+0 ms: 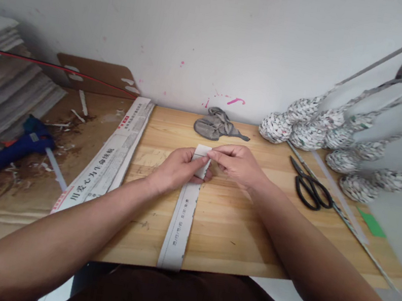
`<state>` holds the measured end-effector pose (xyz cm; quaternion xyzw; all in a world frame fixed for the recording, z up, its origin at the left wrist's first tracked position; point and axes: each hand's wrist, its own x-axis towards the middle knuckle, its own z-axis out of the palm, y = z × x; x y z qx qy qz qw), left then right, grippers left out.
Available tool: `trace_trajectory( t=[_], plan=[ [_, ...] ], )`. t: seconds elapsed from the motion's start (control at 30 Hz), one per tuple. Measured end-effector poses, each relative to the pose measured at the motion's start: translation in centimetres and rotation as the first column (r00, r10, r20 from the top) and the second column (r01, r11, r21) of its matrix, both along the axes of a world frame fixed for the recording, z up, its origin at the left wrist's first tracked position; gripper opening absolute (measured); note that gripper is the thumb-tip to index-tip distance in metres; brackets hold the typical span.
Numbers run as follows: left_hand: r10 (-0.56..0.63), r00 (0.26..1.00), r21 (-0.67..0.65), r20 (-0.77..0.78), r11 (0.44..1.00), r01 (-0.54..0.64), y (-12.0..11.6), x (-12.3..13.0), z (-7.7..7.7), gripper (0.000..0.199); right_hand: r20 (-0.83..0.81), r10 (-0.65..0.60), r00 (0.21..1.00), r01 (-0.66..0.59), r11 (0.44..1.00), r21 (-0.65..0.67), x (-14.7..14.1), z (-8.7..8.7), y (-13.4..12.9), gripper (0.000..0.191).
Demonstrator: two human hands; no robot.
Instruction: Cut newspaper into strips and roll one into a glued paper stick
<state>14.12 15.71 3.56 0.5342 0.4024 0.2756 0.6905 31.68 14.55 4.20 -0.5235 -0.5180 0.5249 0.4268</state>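
Observation:
A long strip of newspaper (180,224) runs from the table's front edge up into my hands. My left hand (182,165) grips it near its far end, thumb on top and fingers underneath. With thumb and forefinger together, my right hand (236,162) pinches the upper right edge of the same strip. The strip's top end shows pale between the two hands. Just beyond them a crumpled grey cloth (216,125) lies on the wooden table (243,219).
At the left are a newspaper stack (111,156), a blue glue gun (20,148) on littered cardboard (86,121) and piled paper (3,66). To the right lie black scissors (310,187), a thin rod (346,223) and several woven paper balls (308,132) with stems against the wall.

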Motion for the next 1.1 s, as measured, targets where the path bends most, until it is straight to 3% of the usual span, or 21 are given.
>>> trace_trajectory(
  t=[0.57, 0.73, 0.87, 1.1],
  plan=[
    [-0.095, 0.995, 0.103, -0.019, 0.990, 0.097, -0.2, 0.0, -0.5, 0.029, -0.023, -0.176, 0.984, 0.177, 0.981, 0.084, -1.3, -1.8, 0.3, 0.047],
    [-0.034, 0.999, -0.018, 0.008, 0.999, 0.035, 0.1, -0.1, -0.1, 0.025, -0.083, -0.039, 0.996, 0.039, 0.999, -0.007, -0.4, -0.9, 0.3, 0.051],
    [0.014, 1.000, -0.086, 0.012, 0.996, -0.013, 0.4, -0.3, 0.4, 0.020, -0.108, 0.072, 0.992, -0.083, 0.991, -0.102, 0.5, 0.0, 0.2, 0.042],
    [-0.023, 1.000, -0.097, 0.019, 0.995, 0.025, 0.3, -0.4, 0.6, 0.020, -0.135, 0.041, 0.990, -0.058, 0.991, -0.123, 0.3, -0.1, 0.4, 0.033]
  ],
)
